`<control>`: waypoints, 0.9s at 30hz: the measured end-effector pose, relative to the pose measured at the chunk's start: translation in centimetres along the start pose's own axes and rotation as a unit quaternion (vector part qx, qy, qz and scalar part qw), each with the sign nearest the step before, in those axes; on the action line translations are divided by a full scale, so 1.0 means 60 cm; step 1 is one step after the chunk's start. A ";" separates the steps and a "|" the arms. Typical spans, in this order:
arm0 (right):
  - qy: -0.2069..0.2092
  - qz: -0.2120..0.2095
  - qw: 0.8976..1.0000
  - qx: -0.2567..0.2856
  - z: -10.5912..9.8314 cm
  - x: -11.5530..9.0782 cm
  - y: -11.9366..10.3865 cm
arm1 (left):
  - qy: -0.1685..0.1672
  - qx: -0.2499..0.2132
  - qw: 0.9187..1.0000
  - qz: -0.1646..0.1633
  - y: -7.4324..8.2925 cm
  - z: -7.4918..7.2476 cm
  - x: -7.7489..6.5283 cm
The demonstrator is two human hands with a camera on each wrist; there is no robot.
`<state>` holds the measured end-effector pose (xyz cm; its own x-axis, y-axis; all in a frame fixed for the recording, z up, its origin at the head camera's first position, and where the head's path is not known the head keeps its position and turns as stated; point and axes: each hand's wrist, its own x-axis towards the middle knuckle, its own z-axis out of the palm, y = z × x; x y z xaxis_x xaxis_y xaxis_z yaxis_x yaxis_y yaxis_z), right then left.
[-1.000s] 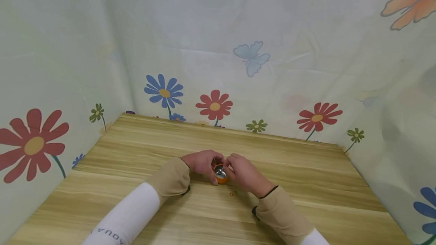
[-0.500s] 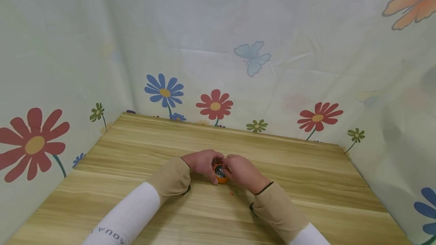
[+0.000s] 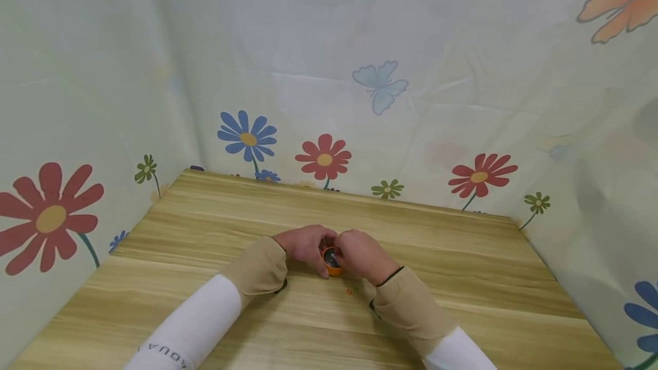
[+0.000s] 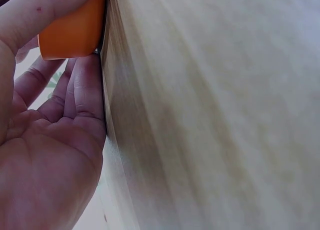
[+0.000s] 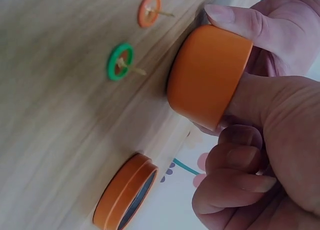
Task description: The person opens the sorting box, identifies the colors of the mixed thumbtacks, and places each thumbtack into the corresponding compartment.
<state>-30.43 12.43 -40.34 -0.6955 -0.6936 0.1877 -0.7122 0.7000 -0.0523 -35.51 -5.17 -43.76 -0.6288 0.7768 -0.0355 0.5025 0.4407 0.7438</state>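
Observation:
A small round orange tin with a silvery inside stands on the table, mouth up. My left hand grips it round the side, with the thumb at the front. From the right, my right hand reaches into the mouth. In the right wrist view its thumb goes inside the tin and the other visible fingers are curled outside; what the hidden fingertips touch cannot be seen. An orange thumbtack and a green thumbtack lie point up near the tin.
An orange ring-shaped lid with a dark inside lies on the table beyond the tacks in the right wrist view. The wood-grain table meets flower-printed cloth walls at the back and sides.
The right wrist and forearm have swung slightly left, and the right fingers sit deeper over the tin's mouth. The left hand, tin and tacks have stayed put.

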 end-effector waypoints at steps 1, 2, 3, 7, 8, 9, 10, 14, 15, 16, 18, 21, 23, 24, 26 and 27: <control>0.000 -0.001 1.000 -0.001 0.000 0.001 -0.001 | 0.001 0.001 1.000 -0.001 0.001 0.000 0.000; 0.000 -0.003 1.000 -0.001 0.000 0.002 -0.001 | 0.000 0.000 1.000 -0.003 0.002 -0.001 0.000; 0.001 -0.004 1.000 -0.001 0.000 0.002 -0.002 | 0.000 0.001 1.000 -0.004 0.003 -0.001 -0.001; -0.001 -0.003 1.000 -0.004 -0.001 0.004 -0.003 | -0.001 0.009 1.000 -0.009 0.010 -0.002 -0.003; -0.002 -0.002 1.000 -0.005 -0.002 0.005 -0.004 | -0.003 0.010 1.000 -0.009 0.011 -0.003 -0.003; -0.003 -0.001 1.000 -0.006 -0.002 0.005 -0.004 | -0.003 0.012 1.000 -0.008 0.011 -0.003 -0.003; -0.002 0.000 1.000 -0.008 -0.002 0.005 -0.004 | -0.004 0.012 1.000 -0.008 0.012 -0.003 -0.003; 0.011 -0.007 1.000 -0.011 -0.001 0.006 -0.003 | -0.005 0.008 1.000 -0.004 0.011 -0.004 -0.002; 0.015 -0.009 1.000 -0.012 -0.001 0.006 -0.003 | -0.006 0.006 1.000 -0.002 0.010 -0.004 -0.002; 0.018 -0.011 1.000 -0.011 0.000 0.006 -0.003 | -0.005 0.004 1.000 -0.001 0.009 -0.004 -0.002; 0.019 -0.010 1.000 -0.008 0.000 0.006 -0.003 | -0.007 0.000 1.000 0.003 0.008 -0.004 -0.001; 0.013 -0.004 1.000 -0.003 0.001 0.006 -0.002 | -0.007 -0.004 1.000 0.005 0.006 -0.002 -0.001; 0.008 0.001 1.000 0.001 0.002 0.006 -0.001 | -0.007 -0.003 1.000 0.006 0.005 -0.002 0.000; 0.006 0.002 1.000 0.001 0.002 0.006 -0.001 | -0.006 -0.001 1.000 0.006 0.004 -0.001 0.000; 0.005 0.005 1.000 0.002 0.003 0.007 -0.001 | -0.004 0.002 1.000 0.004 0.003 -0.001 0.000; 0.005 0.005 1.000 0.003 0.003 0.007 -0.001 | -0.002 0.003 1.000 0.004 0.002 -0.001 0.000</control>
<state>-30.67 12.05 -40.42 -0.7022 -0.6845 0.1959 -0.7053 0.7063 -0.0604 -35.47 -5.16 -43.62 -0.6218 0.7825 -0.0328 0.5111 0.4372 0.7400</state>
